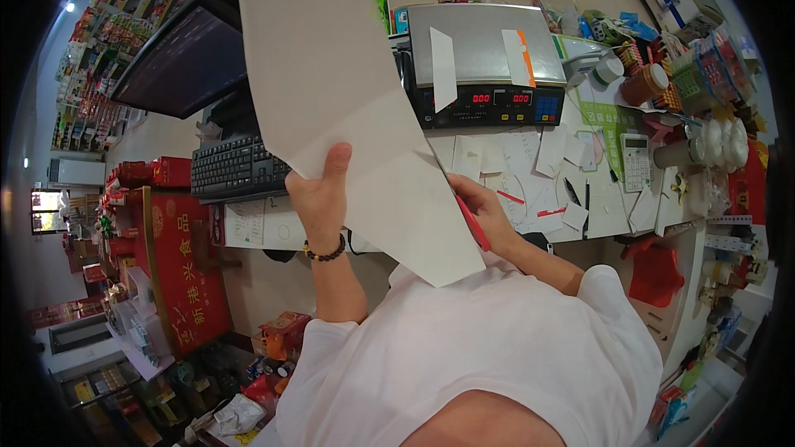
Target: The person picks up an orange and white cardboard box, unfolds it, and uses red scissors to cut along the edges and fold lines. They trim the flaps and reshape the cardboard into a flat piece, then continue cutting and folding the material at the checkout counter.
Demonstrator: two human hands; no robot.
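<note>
Left hand (319, 199) pinches large white paper sheet (348, 91) at frame centre, thumb on front, other fingers hidden behind. Right hand (484, 211) grips red-handled scissors (473, 223) at sheet's right edge; blades hidden.

Matt, smooth paper sheet (348, 91) between the left fingers (335, 161); beyond it a brushed-metal scale platter (480, 33); glossy red plastic pen (472, 223) under the right fingers (468, 190).
</note>
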